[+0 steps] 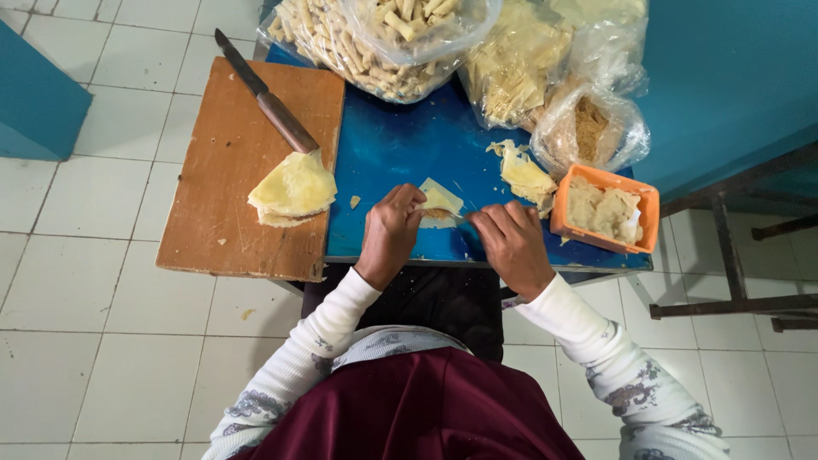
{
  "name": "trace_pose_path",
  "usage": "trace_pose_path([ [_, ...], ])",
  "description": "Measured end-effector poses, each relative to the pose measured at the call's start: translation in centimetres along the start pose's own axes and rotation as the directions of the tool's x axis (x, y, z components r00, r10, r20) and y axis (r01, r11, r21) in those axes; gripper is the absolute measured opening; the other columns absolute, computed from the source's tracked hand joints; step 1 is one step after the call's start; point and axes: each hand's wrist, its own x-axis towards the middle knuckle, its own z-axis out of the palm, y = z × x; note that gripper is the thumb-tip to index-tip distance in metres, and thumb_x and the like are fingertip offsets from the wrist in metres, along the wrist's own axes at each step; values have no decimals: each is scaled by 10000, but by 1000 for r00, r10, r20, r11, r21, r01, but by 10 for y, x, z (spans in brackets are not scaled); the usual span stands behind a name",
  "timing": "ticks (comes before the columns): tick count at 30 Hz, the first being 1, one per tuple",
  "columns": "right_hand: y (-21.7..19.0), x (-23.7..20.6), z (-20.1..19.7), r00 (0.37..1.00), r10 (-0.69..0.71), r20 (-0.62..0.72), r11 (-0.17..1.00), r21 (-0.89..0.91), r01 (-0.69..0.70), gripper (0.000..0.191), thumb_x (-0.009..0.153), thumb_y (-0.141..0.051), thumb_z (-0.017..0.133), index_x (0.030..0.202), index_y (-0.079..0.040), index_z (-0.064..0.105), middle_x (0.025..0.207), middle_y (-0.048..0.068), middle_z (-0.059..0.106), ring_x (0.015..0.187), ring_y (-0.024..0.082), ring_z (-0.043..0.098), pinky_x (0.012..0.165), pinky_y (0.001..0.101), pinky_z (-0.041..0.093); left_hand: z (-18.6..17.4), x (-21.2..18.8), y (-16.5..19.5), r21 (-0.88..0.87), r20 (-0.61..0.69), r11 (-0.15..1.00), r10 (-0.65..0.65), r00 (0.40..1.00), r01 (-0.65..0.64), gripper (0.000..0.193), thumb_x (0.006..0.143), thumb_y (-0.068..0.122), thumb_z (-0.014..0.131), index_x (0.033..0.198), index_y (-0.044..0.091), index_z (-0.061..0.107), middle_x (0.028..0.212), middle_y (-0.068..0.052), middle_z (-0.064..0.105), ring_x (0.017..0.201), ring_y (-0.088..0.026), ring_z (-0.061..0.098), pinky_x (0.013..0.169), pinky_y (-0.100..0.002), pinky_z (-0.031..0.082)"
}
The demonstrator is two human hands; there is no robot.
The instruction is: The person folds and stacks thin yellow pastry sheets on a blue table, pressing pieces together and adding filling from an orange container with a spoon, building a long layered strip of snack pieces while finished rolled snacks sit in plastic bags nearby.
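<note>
— While both hands rest on the blue table (pixel 383 153), what do you log?

— I note the left hand (pixel 390 234) with fingers curled onto the thin wrapper (pixel 441 203), pinching its left edge. The right hand (pixel 514 244) presses its right corner, fingers together.

— Farther out?

— Orange tub (pixel 643 223) of filling right, wrapper stack (pixel 294 189) and knife (pixel 266 94) on the board (pixel 230 204), bagged rolls (pixel 375 43) beyond.

A thin, matt, pale yellow pastry wrapper (pixel 440 203) is seen on a glossy blue counter (pixel 400 145) with scuffed paint. A worn, scratched wooden cutting board (pixel 230 179) carries a stack of soft wrappers (pixel 294 189) and a knife (pixel 266 94) with a wooden handle and dull metal blade. Clear, crinkled plastic bags (pixel 383 43) are shown, beside an orange plastic tub (pixel 607 209). The floor (pixel 94 341) is tiled in smooth white ceramic.
</note>
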Motion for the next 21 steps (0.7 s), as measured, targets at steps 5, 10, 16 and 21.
trace_pose_path([
  [5, 18, -9, -3, 996, 74, -41, 997, -26, -75, 76, 964, -139, 739, 1036, -138, 716, 932, -7, 648, 868, 205, 520, 786, 385, 348, -2, -1, -7, -6, 41, 996, 89, 995, -89, 272, 834, -67, 728, 1063, 3, 599, 941, -143, 681, 804, -272, 717, 678, -341, 571],
  [10, 89, -29, -35, 964, 254, -82, 891, -367, -266, 110, 1094, -240, 714, 1043, -147, 746, 915, 31, 662, 994, 232, 517, 931, 390, 342, -9, -3, -11, -5, 151, 993, 116, 982, -117, 422, 764, -44, 799, 1118, 0, 573, 1032, -150, 661, 877, -279, 709, 745, -362, 576],
  [16, 171, 2, -23, 868, 491, -72, 694, -569, -440, 165, 1036, -244, 712, 916, -143, 766, 877, 49, 635, 981, 232, 493, 1058, 439, 330, -7, -4, -8, 29, 160, 989, 136, 978, -143, 406, 795, -30, 782, 1138, 5, 569, 1071, -161, 641, 922, -307, 697, 762, -403, 566],
  [21, 109, 16, -1, 940, 338, -56, 923, -177, -342, 150, 911, -66, 715, 976, -185, 781, 1008, 40, 717, 1041, 286, 619, 950, 475, 394, -6, -6, -4, 59, 138, 987, 142, 980, -151, 362, 825, -20, 756, 1134, 4, 571, 1042, -165, 623, 910, -332, 671, 773, -429, 547],
])
